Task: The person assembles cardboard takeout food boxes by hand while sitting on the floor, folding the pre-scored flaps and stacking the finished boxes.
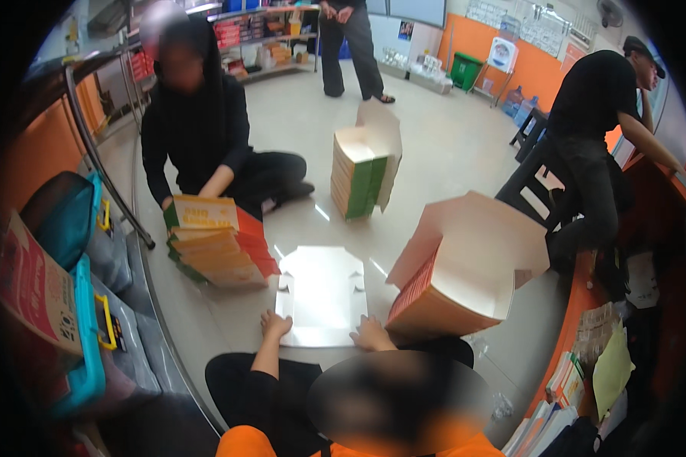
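Observation:
A flat white cardboard box blank (322,289) lies before me on the tiled floor, its notched flaps spread and light glaring off its middle. My left hand (277,325) grips its near left edge, fingers closed at the corner. At the near right corner my right hand (371,334) is closed on the opposite edge. Just right of it stands a tall stack of nested cardboard boxes (453,286), flaps up, white inside and orange-red outside. To the left, a seated co-worker in black (198,126) has a hand at a stack of yellow, green and red folded cartons (217,240).
Another green and tan carton stack (366,171) stands farther off on the floor. Clear bins with teal lids (91,335) line the left side. An orange shelf (560,335) with papers runs along the right. One person sits at the right (594,107); another stands behind (351,46).

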Demonstrator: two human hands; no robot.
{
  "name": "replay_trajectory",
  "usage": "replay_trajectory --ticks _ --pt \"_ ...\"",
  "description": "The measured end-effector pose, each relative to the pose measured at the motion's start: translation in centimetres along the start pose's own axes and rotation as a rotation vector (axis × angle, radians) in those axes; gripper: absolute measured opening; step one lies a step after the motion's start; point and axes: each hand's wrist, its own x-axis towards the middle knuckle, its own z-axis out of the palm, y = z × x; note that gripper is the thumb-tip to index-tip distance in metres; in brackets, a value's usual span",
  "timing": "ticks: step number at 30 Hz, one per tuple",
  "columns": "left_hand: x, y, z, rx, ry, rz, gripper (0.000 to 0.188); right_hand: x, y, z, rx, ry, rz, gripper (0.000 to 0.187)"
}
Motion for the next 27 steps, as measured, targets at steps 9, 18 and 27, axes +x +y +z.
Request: replay_trajectory --ticks 9,18,27 --pt "3.5 -2.1 1.2 0.030 -0.150 0.001 0.089 4.9 2.0 4.7 0.307 -0.041 0.261 0.077" --pt "0.7 -1.4 1.4 0.178 0.103 0.203 0.064 2.6 0.7 3.5 0.106 0.174 0.083 0.056" --pt "-0.5 -0.6 0.6 -0.061 0.188 0.432 0.025 3.2 1.0 4.0 0.380 0.142 0.011 0.028"
